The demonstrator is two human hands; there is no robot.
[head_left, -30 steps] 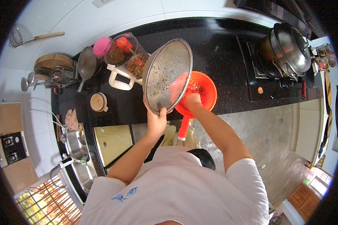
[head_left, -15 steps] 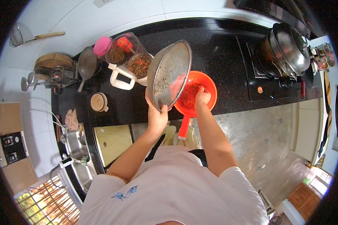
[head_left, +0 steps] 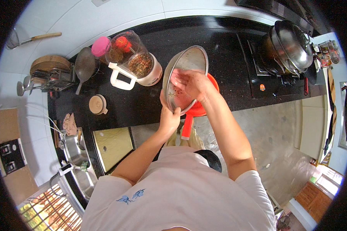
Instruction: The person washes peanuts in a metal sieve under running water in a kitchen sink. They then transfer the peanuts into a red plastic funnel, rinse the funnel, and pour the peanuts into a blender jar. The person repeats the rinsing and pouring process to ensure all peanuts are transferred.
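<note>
Left hand (head_left: 169,117) grip pinching steel bowl (head_left: 185,79) rim, right hand (head_left: 189,82) spread inside, blender jug (head_left: 134,61) beside, red strainer (head_left: 194,109) beneath

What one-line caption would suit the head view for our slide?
Left hand tilts a steel bowl over a red strainer while the right hand reaches inside it, beside a blender jar.

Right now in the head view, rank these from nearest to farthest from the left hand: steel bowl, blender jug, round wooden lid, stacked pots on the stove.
1. Steel bowl: the left hand grips its lower rim.
2. Blender jug: up and to the left, on the black counter.
3. Round wooden lid: farther left on the counter.
4. Stacked pots: far right, on the stove.
</note>
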